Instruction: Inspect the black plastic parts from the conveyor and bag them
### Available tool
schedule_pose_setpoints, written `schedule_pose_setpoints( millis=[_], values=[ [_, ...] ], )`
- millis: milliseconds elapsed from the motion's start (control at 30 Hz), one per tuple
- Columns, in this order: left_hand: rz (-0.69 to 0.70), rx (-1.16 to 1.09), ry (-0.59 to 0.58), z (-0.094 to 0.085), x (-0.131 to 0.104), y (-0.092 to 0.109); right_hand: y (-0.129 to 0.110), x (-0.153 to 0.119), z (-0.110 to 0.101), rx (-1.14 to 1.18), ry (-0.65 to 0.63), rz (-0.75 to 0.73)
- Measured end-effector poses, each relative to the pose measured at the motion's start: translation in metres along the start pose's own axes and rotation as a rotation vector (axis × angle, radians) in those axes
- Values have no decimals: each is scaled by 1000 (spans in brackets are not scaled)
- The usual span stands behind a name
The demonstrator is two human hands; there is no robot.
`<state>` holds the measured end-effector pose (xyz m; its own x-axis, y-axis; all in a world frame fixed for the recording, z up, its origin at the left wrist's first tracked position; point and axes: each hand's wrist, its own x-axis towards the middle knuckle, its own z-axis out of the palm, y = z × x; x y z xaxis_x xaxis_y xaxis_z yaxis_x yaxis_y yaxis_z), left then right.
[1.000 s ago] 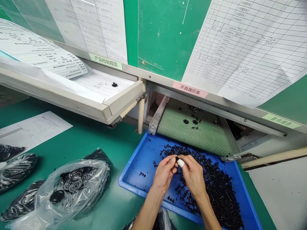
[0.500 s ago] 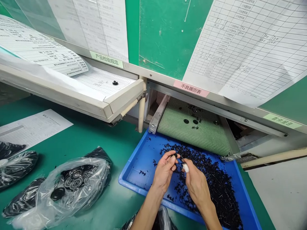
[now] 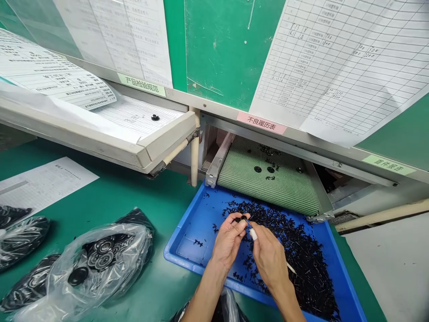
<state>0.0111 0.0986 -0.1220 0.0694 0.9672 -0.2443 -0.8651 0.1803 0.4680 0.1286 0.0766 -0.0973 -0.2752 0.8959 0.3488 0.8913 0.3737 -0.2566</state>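
Over the blue tray [image 3: 184, 250], my left hand [image 3: 226, 241] pinches a small round black plastic part [image 3: 243, 218] between thumb and fingers. My right hand [image 3: 270, 255] is closed round a thin pen-like tool [image 3: 248, 222]; its narrow tip meets the part or lies right beside it. A pale rear end of the tool sticks out behind the hand. Something white [image 3: 253, 234], a wrap or cover, shows at the right fingertips. Beneath both hands lies a heap of small black plastic scraps [image 3: 301, 264].
A green conveyor belt [image 3: 268, 192] carrying several black parts ends over the tray. To the left, a clear bag [image 3: 134, 268] holds round black parts, with more filled bags around it. A paper-lined shelf [image 3: 167, 147] juts out above the green table [image 3: 161, 188].
The right hand has shifted slightly left, bringing the tool's tip up to the black part. Its pale rear end now shows. The left hand keeps its pinch; the view has moved slightly.
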Motion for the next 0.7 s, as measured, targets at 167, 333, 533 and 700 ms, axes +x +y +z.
schedule_pose_setpoints(
  millis=[167,333,533,700],
  values=[
    [3,-7,9,1,0,1,-9,2,4,-41,30,44],
    [36,25,54,4,-3,4,-19,3,7,-25,97,61],
    [87,72,36,5,-4,5,-17,10,1,322,-32,163],
    [78,115,72,2,0,1,-5,14,1,498,-104,251]
  ],
)
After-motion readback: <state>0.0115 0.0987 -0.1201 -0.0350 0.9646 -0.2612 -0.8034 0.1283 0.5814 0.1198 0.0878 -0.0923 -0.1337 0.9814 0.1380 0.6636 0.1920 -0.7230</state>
